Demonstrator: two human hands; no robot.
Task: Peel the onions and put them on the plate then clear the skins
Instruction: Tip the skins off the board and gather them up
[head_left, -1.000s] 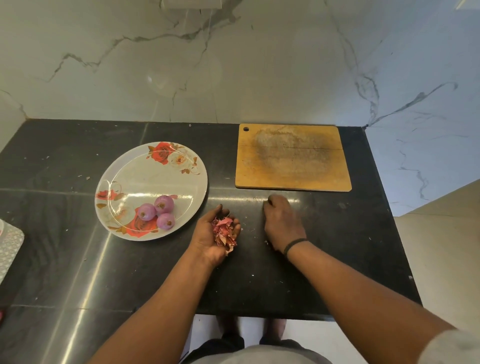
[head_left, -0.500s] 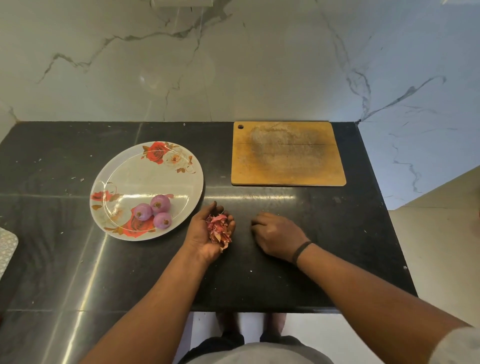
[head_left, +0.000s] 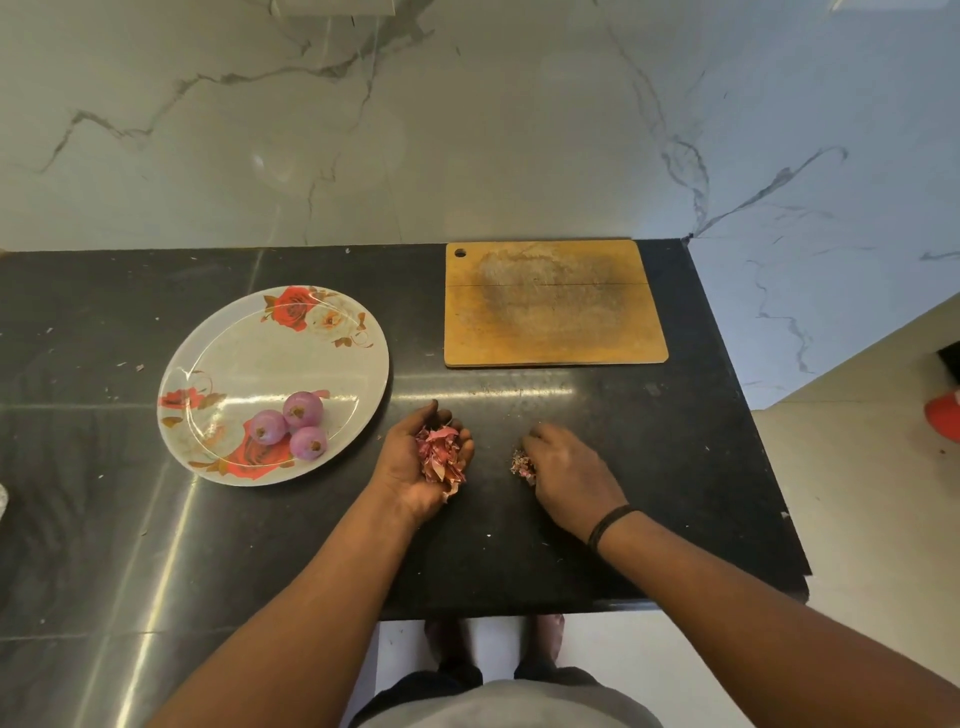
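Note:
Three peeled purple onions (head_left: 293, 426) lie together on the near right part of a white floral plate (head_left: 249, 353) on the black counter. My left hand (head_left: 415, 462) rests palm up just right of the plate, cupping a heap of pink onion skins (head_left: 440, 457). My right hand (head_left: 566, 473) lies palm down on the counter a short way to the right. Its curled fingers gather a small clump of skin scraps (head_left: 522, 465) at its left side.
A worn wooden cutting board (head_left: 553, 304) lies behind the hands near the marble wall. The counter's right edge (head_left: 753, 441) drops to a pale floor with a red object (head_left: 943, 415). Tiny skin flecks dot the counter. My feet show below the front edge.
My right hand has slid back from near the cutting board toward me and leftward, sweeping skin scraps into a small clump. My left hand kept cupping its skins.

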